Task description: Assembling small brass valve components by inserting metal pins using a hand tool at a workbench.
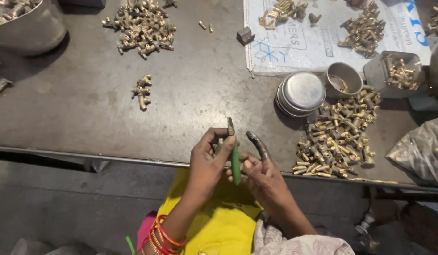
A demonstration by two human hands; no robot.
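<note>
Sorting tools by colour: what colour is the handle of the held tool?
Green handle, in the head view.

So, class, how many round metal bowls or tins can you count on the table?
3: a big bowl top left, stacked tins right of centre, a small cup beside them. Others may be hidden.

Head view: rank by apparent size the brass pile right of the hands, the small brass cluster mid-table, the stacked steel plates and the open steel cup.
1. Brass pile, largest.
2. Stacked steel plates.
3. Open steel cup.
4. Small brass cluster, smallest.
The cup lies farther from the camera than the plates, so that gap is unsure.
</note>
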